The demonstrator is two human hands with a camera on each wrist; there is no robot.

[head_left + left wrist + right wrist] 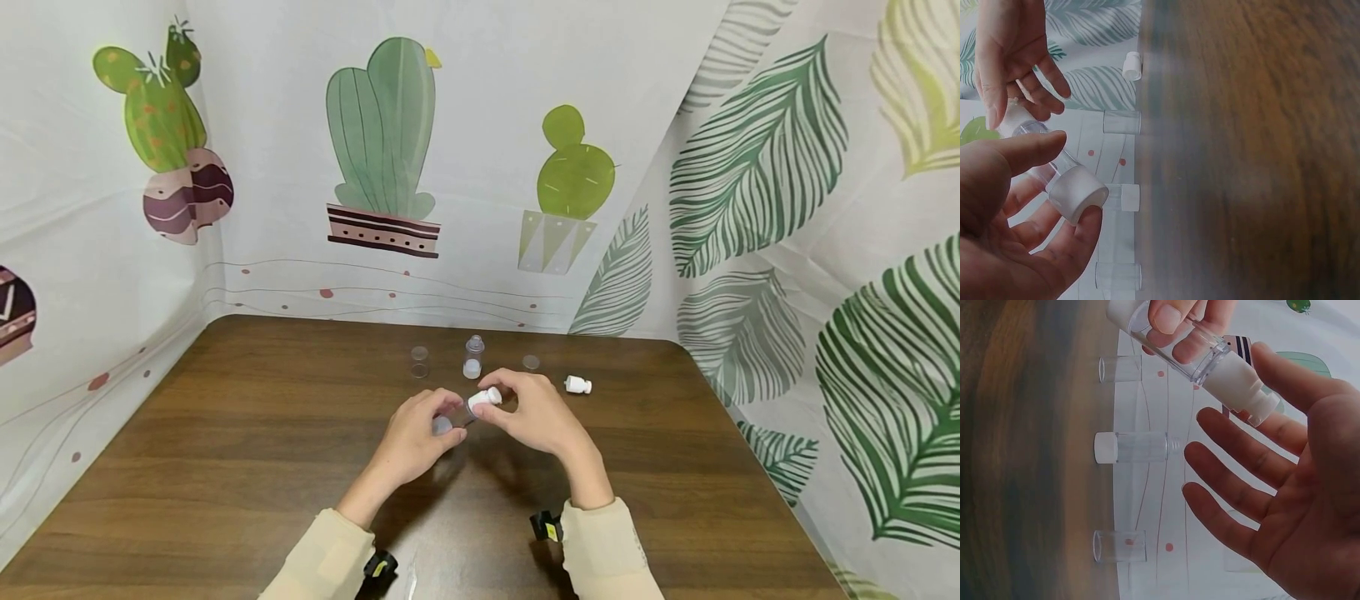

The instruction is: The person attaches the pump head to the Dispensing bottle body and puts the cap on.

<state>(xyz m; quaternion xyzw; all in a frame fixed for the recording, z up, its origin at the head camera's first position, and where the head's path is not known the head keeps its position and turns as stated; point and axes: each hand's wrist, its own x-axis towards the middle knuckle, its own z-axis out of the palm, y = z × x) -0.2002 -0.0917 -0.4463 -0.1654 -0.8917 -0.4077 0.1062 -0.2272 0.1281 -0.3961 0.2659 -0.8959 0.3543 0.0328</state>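
Note:
My left hand [412,437] holds a small clear bottle [1196,362] by its body and white base [1077,192], thumb on one side and fingers on the other. The bottle is tilted, with a white pump head [1235,382] on its neck end. My right hand [542,414] pinches this pump head between thumb and index finger. Its other fingers are spread apart, off the bottle, in the right wrist view. Behind the hands, a second clear bottle [473,357] with a white base stands upright without a pump head.
A clear cylindrical cap [419,363] stands left of the upright bottle, and another clear cap [531,362] stands to its right. Farther right, a loose white pump head [578,384] lies on its side on the brown wooden table [247,433]. A patterned cloth [480,167] hangs behind.

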